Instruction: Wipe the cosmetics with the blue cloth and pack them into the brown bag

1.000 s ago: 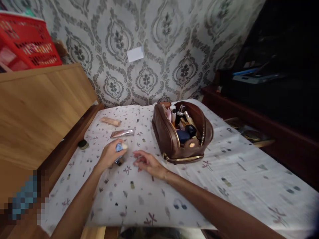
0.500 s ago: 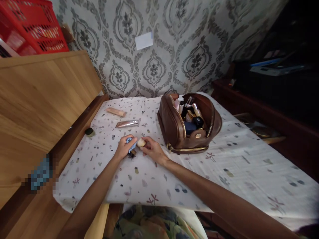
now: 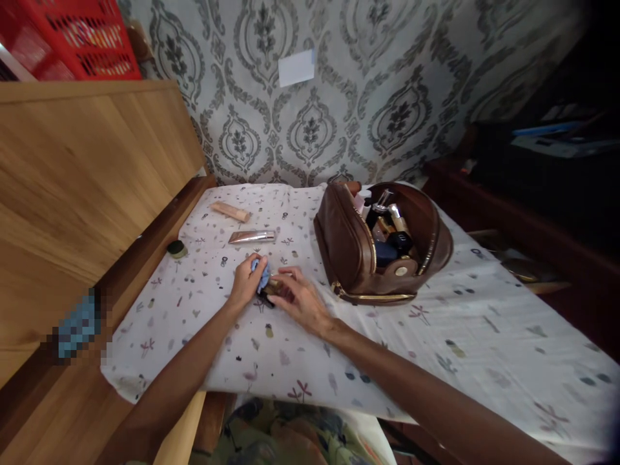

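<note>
My left hand [image 3: 247,283] is closed around a small blue thing [image 3: 262,274] on the patterned tablecloth [image 3: 339,361]. My right hand [image 3: 299,298] meets it from the right, fingers curled over a small brown-gold cosmetic item [image 3: 272,289] between the two hands. An open brown leather cosmetic bag [image 3: 349,248] stands just right of my hands, with several bottles and tubes upright inside. Behind my hands lie a metallic rose tube [image 3: 252,237] and a peach tube [image 3: 231,211].
A wooden board [image 3: 87,194] leans along the left side, with a small dark round item [image 3: 177,248] on its ledge. A red plastic basket [image 3: 72,32] sits at the top left. Dark wooden furniture [image 3: 533,213] runs along the right. Patterned wallpaper is behind.
My right hand has come in from the right to meet my left hand and now covers the small item between them. The cream-coloured tip seen earlier is hidden. The view shifted slightly.
</note>
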`<control>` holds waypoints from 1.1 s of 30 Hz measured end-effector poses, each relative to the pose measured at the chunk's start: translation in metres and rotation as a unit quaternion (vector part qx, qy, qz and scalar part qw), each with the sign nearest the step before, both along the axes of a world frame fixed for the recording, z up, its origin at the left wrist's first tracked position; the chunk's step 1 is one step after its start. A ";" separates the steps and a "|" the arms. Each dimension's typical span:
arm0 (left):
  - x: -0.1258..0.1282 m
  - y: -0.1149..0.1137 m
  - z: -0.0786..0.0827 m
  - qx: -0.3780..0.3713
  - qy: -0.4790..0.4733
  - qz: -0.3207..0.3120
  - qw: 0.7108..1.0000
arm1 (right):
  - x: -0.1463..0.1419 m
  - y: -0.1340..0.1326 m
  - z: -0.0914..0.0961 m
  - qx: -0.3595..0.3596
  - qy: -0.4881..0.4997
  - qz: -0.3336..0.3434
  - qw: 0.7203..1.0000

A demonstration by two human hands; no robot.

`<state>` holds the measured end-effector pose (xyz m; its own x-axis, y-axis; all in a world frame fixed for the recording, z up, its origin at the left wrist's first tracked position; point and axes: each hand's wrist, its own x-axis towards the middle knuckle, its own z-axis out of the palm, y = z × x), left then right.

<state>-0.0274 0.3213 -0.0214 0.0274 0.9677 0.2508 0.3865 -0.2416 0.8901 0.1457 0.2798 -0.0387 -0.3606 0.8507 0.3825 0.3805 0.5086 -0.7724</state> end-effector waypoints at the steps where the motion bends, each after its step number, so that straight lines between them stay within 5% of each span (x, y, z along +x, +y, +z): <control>1: 0.001 -0.001 0.000 0.001 0.003 -0.002 1.000 | 0.000 -0.001 0.001 0.002 -0.017 0.011 1.000; 12: 0.001 -0.006 0.002 0.009 0.010 -0.012 1.000 | 0.011 0.001 -0.003 0.051 -0.052 0.111 0.991; 24: -0.009 -0.002 -0.006 -0.031 -0.087 0.006 0.996 | 0.025 0.005 0.020 -0.009 -0.064 0.215 0.975; 33: -0.008 -0.008 0.000 -0.012 -0.103 -0.018 0.994 | 0.029 0.011 0.010 -0.080 -0.040 0.125 0.988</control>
<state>-0.0349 0.3137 -0.0216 0.0129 0.9730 0.2306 0.1870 -0.2289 0.9553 0.1751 0.2910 -0.0283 -0.5900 0.7790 0.2122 0.3213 0.4676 -0.8235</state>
